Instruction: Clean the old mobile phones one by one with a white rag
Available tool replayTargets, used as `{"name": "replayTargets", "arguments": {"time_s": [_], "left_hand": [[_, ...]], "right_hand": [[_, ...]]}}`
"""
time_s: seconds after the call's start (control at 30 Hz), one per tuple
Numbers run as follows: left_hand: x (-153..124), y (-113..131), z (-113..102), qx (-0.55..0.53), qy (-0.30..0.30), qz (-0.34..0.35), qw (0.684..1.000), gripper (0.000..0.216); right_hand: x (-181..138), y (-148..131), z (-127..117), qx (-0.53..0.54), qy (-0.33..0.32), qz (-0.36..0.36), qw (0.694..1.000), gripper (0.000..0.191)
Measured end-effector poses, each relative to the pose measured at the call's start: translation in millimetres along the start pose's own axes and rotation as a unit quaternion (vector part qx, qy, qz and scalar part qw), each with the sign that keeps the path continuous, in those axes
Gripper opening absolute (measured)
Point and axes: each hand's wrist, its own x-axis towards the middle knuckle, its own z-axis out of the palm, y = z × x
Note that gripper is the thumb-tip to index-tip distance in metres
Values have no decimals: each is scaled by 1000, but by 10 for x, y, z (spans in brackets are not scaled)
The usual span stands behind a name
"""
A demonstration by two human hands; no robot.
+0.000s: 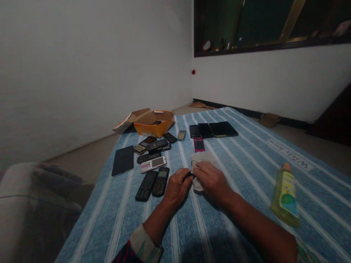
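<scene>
My left hand point(178, 184) is closed around a small black object point(189, 174), mostly hidden by the fingers, so its kind cannot be made out. My right hand point(212, 182) grips a whitish cloth point(202, 157) and presses it against that object. Both hands meet over the middle of the striped blue tablecloth point(186, 226). Left of them lie two black keypad phones point(146, 186), side by side. Beyond these are a silver-and-pink phone point(153, 164) and several darker phones point(157, 145) partly overlapping. A pink-framed phone point(199, 144) lies just past the cloth.
An open orange cardboard box point(153, 129) stands at the far left. Near it lies a black tablet-like slab point(123, 160). Several dark phones and slabs point(206, 130) form a row at the back. A bottle of yellow-green liquid point(285, 197) lies at right.
</scene>
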Motion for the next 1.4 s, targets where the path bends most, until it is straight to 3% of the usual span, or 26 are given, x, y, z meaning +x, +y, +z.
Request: {"name": "replayTargets", "arguments": {"time_s": [0.13, 0.4, 0.57, 0.97, 1.07, 1.17, 1.4], "left_hand": [[-20, -10, 6, 14, -8, -9, 1000, 17], [-15, -41, 28, -6, 21, -41, 999, 19], [-3, -27, 41, -51, 37, -68, 996, 22], [53, -20, 53, -54, 52, -85, 994, 24], [50, -23, 58, -51, 53, -93, 993, 25], [46, -29, 75, -75, 58, -130, 987, 28], [59, 42, 92, -206, 62, -259, 942, 27]], "right_hand": [[-47, 12, 94, -24, -6, -28, 999, 19], [-153, 348, 111, -1, 30, 49, 998, 28], [-153, 313, 106, 25, 35, 56, 998, 31], [-86, 91, 156, -3, -14, -13, 1000, 26], [-93, 200, 153, 31, -2, 39, 999, 27], [-126, 342, 161, 109, 45, 149, 982, 35], [-127, 425, 115, 280, 55, 394, 874, 36]]}}
